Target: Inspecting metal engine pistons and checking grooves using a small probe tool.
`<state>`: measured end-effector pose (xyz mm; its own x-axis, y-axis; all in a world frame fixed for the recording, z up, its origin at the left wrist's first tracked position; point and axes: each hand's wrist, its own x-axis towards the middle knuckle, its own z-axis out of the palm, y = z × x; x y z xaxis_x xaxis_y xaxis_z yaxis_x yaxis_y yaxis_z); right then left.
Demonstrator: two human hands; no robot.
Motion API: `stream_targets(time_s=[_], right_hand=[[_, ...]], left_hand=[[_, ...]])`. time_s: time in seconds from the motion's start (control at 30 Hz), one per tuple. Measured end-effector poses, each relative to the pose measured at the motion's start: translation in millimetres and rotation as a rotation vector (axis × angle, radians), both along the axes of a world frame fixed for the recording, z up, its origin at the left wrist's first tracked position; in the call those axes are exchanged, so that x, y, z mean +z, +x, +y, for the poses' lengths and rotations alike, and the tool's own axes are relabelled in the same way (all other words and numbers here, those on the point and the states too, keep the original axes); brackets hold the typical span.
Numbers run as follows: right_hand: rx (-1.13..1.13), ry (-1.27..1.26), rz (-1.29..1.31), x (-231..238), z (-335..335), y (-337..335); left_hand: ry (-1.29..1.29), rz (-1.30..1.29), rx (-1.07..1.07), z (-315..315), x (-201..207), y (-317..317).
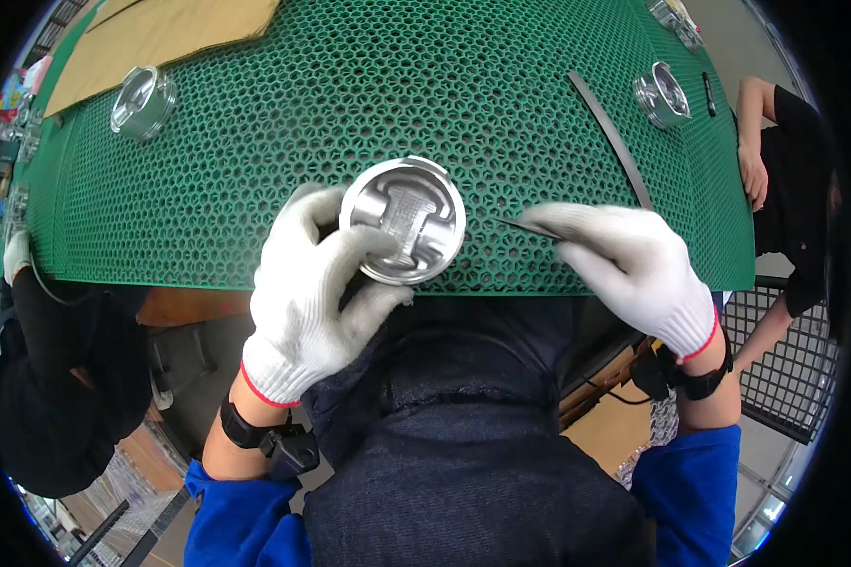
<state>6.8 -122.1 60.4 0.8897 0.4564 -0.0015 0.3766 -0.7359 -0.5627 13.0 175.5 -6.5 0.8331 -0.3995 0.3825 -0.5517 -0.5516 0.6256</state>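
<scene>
My left hand (312, 293), in a white knit glove with a red cuff edge, grips a silver engine piston (407, 220) near the table's front edge. The piston's hollow underside faces up, showing its inner ribs and pin bosses. My right hand (633, 269), gloved the same way, pinches a thin dark pointed tool (525, 228). Its tip points left toward the piston, a short gap away from it. Most of the tool is hidden inside the glove, so its exact kind does not show.
Green honeycomb matting covers the table (350, 85). Another piston (144, 102) stands at the left, and one (662, 94) at the right beside a grey metal strip (610, 137). Brown cardboard (161, 42) lies far left. Co-workers sit at the left (52, 378) and right (790, 180) edges.
</scene>
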Motion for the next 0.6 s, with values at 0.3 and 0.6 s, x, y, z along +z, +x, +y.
stream_targets(time_s=[0.3, 0.6], right_hand=[[0.149, -0.288, 0.024, 10, 26, -8], [0.094, -0.336, 0.094, 8, 38, -20]], left_hand=[[0.088, -0.064, 0.032, -7, 2, -2], [0.127, -0.016, 0.035, -8, 6, -2]])
